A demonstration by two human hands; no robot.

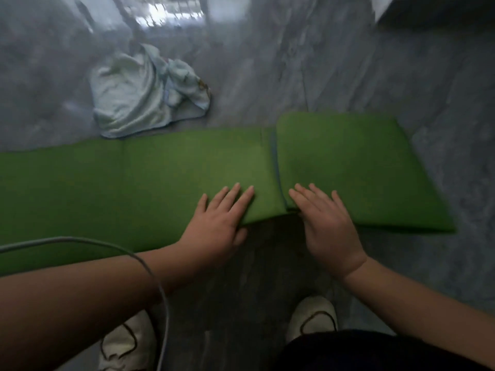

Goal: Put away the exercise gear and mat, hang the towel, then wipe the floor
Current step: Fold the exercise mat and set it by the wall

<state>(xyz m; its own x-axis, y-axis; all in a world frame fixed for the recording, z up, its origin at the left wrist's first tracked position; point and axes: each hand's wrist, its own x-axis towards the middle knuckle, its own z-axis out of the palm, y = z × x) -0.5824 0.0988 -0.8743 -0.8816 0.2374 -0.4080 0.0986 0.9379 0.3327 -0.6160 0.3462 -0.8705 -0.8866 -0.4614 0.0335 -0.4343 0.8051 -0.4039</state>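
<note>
A green exercise mat [134, 183] lies across the grey marble floor, stretching off the left edge. Its right end is folded over into a thicker stack [356, 167]. My left hand [219, 220] lies flat on the single layer beside the fold, fingers straight, thumb at the mat's near edge. My right hand [326, 223] presses flat on the near corner of the folded stack. A crumpled pale blue-white towel [139, 95] lies on the floor just beyond the mat.
A grey cable [150, 269] loops over my left forearm. My two white shoes [313, 317] stand on the floor below the mat. A dark piece of furniture [439, 12] sits at the top right. Window light glares on the floor at the top.
</note>
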